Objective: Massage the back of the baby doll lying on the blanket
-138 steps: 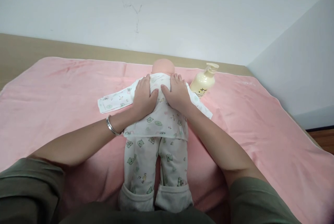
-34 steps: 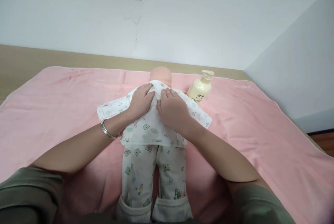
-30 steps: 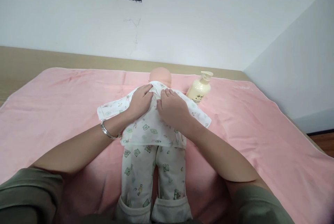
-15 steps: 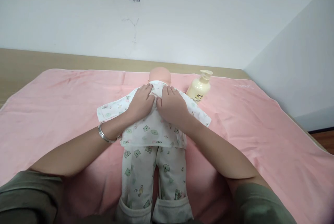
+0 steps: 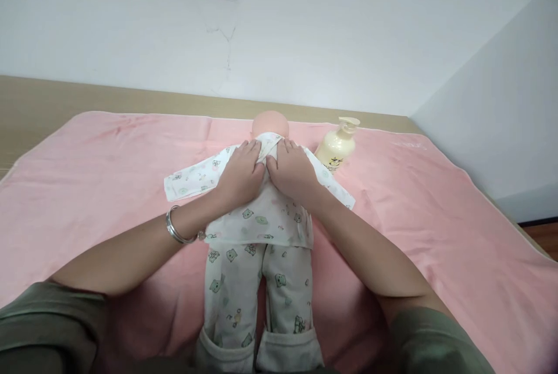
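A baby doll, its bald head [image 5: 271, 123] at the far end, lies stretched out in a white printed top [image 5: 261, 218] and matching trousers [image 5: 238, 287]. Which way it faces I cannot tell. My left hand [image 5: 243, 171] rests flat on the upper left of the doll's torso, fingers pointing towards the head. Mirroring it on the other side, my right hand [image 5: 294, 172] lies flat with its fingers out. Both thumbs reach inward, close together over the middle of the torso, and the cloth bunches into a fold between the hands. Neither hand holds anything.
Beside the doll's right-hand sleeve stands a cream pump bottle [image 5: 337, 146]. A pink blanket [image 5: 117, 165] lies under everything, over a wooden surface [image 5: 39, 98]. A white wall [image 5: 314, 31] rises behind, and another wall [image 5: 510, 118] closes in on the right.
Both hands remain on the torso, having shifted slightly. The cloth near the collar now shows a clearer diagonal fold. The view has moved a little.
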Demonstrator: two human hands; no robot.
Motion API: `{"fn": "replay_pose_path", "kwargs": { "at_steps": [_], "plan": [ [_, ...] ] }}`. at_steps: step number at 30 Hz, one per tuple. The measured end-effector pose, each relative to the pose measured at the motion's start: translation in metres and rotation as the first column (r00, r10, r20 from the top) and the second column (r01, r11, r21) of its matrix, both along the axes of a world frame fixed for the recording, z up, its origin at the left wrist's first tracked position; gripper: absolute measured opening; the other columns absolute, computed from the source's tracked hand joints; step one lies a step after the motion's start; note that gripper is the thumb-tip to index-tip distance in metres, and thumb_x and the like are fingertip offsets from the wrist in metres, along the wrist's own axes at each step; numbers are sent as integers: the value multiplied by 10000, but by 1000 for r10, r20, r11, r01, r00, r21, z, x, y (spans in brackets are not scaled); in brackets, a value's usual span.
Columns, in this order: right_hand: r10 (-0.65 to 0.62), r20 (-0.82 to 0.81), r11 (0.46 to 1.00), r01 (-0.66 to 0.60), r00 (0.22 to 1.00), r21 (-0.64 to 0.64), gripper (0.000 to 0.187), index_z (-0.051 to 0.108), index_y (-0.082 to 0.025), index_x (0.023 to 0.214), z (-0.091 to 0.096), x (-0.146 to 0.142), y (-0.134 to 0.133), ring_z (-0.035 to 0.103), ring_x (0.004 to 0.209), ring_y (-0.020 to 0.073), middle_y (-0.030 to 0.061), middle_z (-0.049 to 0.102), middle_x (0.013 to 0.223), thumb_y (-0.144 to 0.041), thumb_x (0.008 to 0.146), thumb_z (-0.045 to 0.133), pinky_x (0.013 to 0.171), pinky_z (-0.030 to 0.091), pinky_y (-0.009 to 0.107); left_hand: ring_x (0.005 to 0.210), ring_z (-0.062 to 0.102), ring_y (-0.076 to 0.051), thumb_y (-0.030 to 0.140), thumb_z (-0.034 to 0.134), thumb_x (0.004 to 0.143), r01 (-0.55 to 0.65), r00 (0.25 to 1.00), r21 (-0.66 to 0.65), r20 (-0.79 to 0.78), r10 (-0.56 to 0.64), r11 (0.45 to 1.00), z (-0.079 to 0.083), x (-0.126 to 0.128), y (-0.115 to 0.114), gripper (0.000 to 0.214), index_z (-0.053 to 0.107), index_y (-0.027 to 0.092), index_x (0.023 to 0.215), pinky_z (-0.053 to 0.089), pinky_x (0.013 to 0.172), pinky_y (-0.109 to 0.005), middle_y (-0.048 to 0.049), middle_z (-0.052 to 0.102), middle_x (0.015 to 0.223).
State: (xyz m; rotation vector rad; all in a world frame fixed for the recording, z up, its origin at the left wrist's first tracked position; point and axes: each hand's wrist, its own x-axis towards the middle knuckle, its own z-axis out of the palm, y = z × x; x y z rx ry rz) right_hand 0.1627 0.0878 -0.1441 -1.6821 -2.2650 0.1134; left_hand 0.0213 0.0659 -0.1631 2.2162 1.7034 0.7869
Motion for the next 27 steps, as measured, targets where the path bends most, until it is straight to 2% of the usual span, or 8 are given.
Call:
{"fn": "replay_pose_path", "kwargs": {
  "at_steps": [6, 8, 11, 15, 19, 22, 24, 27],
  "plan": [
    [32, 132, 970, -63, 991, 236, 599, 411, 82, 1490, -11, -10, -32, 472, 1416, 391, 307, 502, 1498, -299, 1041, 303, 1224, 339, 515, 1252, 586, -325, 243, 304, 930, -20, 999, -43, 25, 22, 999, 7, -11, 23, 400, 620, 152, 1157, 446, 1175, -529, -172, 660, 1286],
    [56, 139, 970, -86, 989, 227, 587, 430, 79, 1477, -10, -9, -30, 482, 1408, 387, 301, 516, 1487, -289, 1039, 296, 1219, 350, 502, 1265, 576, -325, 252, 285, 943, -29, 999, -25, 23, 29, 999, 5, -10, 21, 426, 605, 145, 1204, 440, 1176, -537, -177, 647, 1315],
    [79, 74, 994, -84, 994, 74, 557, 497, 51, 1429, -2, -1, -11, 476, 1421, 361, 263, 535, 1486, -292, 1031, 313, 1225, 359, 465, 1387, 501, -335, 272, 266, 969, -26, 1000, 43, -10, 26, 999, -1, -4, 7, 507, 534, 97, 1363, 377, 1231, -556, -188, 578, 1444],
    [-8, -29, 996, 5, 1000, -88, 607, 447, 46, 1475, 4, 8, 16, 445, 1457, 346, 250, 489, 1539, -354, 1030, 344, 1237, 351, 456, 1538, 339, -357, 296, 285, 979, 40, 998, 99, -44, -36, 994, -5, 2, -8, 573, 453, 49, 1468, 275, 1297, -568, -194, 458, 1584],
    [-5, 31, 1000, 5, 999, 3, 584, 463, 61, 1456, 1, 2, 1, 464, 1430, 373, 269, 520, 1501, -325, 1035, 339, 1233, 342, 489, 1504, 392, -335, 254, 323, 930, 8, 1000, -5, 9, -8, 1000, 1, -2, 2, 545, 497, 86, 1419, 303, 1290, -552, -173, 483, 1564],
    [41, 100, 987, -56, 994, 152, 568, 453, 49, 1469, -5, -7, -26, 466, 1425, 384, 276, 512, 1504, -297, 1034, 332, 1227, 349, 518, 1254, 575, -329, 264, 319, 921, -20, 999, -29, 48, 21, 999, 9, -8, 15, 385, 607, 163, 1155, 446, 1161, -561, -167, 658, 1275],
    [95, 140, 965, -125, 986, 229, 546, 469, 40, 1461, -8, -10, -39, 457, 1439, 372, 279, 505, 1509, -262, 1033, 318, 1237, 344, 512, 1118, 610, -318, 276, 308, 923, -24, 998, -38, 55, 26, 999, 10, -10, 19, 336, 607, 187, 1048, 497, 1081, -554, -154, 686, 1128],
    [169, 115, 964, -188, 979, 187, 516, 519, 2, 1433, -9, -8, -34, 450, 1462, 318, 244, 522, 1510, -227, 1022, 305, 1271, 321, 455, 1271, 569, -320, 287, 294, 937, -51, 998, -23, 39, 52, 998, 7, -9, 16, 427, 596, 155, 1209, 436, 1175, -548, -164, 651, 1303]
  ]
}}
